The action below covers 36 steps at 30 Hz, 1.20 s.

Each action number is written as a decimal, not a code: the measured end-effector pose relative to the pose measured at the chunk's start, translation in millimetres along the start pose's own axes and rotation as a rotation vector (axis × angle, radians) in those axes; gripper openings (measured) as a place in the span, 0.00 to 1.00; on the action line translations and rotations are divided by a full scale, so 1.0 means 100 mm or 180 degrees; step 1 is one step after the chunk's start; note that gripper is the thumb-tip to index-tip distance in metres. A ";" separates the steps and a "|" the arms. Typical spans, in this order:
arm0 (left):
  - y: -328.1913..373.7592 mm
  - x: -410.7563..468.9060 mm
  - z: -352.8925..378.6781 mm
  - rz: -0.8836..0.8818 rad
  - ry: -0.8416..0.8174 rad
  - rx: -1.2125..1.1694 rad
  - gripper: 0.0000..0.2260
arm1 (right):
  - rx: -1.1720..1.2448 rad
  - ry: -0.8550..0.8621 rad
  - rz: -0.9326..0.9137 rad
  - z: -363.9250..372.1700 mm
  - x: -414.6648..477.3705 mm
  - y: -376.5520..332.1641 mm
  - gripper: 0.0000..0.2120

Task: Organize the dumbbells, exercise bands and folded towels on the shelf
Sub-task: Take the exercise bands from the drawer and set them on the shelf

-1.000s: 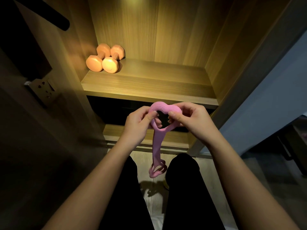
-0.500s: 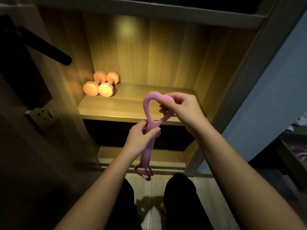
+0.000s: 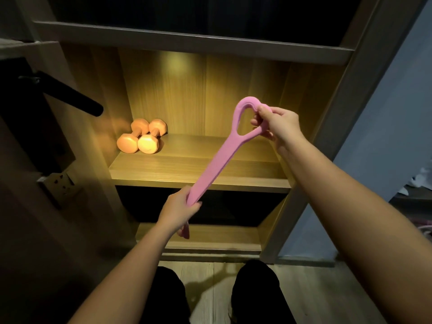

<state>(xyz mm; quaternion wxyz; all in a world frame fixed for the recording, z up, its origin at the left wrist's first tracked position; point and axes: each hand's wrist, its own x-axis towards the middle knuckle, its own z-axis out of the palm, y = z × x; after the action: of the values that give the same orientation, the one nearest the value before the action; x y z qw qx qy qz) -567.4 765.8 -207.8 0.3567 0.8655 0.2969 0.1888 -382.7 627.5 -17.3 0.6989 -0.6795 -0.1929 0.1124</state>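
A pink exercise band (image 3: 218,160) with a heart-shaped loop at its top end stretches diagonally in front of the lit wooden shelf (image 3: 196,176). My right hand (image 3: 279,126) grips the heart loop at the upper right. My left hand (image 3: 178,209) grips the band's lower part, and the band's bottom end pokes out below that fist. Two orange dumbbells (image 3: 142,137) lie side by side at the shelf's back left corner.
A dark handle (image 3: 70,93) juts out at the left beside a wall socket (image 3: 61,183). A lower shelf (image 3: 210,239) sits below the lit one, and a dark upper compartment above. My knees (image 3: 210,293) are at the bottom. Some pale clutter (image 3: 420,181) lies at the right edge.
Both hands rose and drew apart along the band. My right hand lifted the heart loop up and right; my left hand slid down to the lower end, pulling the band straight.
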 end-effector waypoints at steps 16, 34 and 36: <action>-0.17 0.01 -0.35 0.0341 -0.0116 0.1775 0.10 | 0.0275 0.0474 0.0975 -0.30 0.11 0.55 0.11; -0.43 0.14 -0.76 -0.1011 -0.0670 0.0526 0.03 | 0.0375 0.0954 0.1592 -0.64 0.04 1.03 0.11; -0.52 0.15 -0.79 -0.1324 -0.0325 0.0339 0.03 | 0.0443 0.0975 0.1603 -0.65 0.03 1.08 0.11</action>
<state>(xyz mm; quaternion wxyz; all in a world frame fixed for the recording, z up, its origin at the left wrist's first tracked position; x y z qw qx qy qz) -618.9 845.4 -190.7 0.3562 0.8116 0.4601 0.0512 -341.6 575.5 -124.4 0.7149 -0.6655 0.0974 0.1913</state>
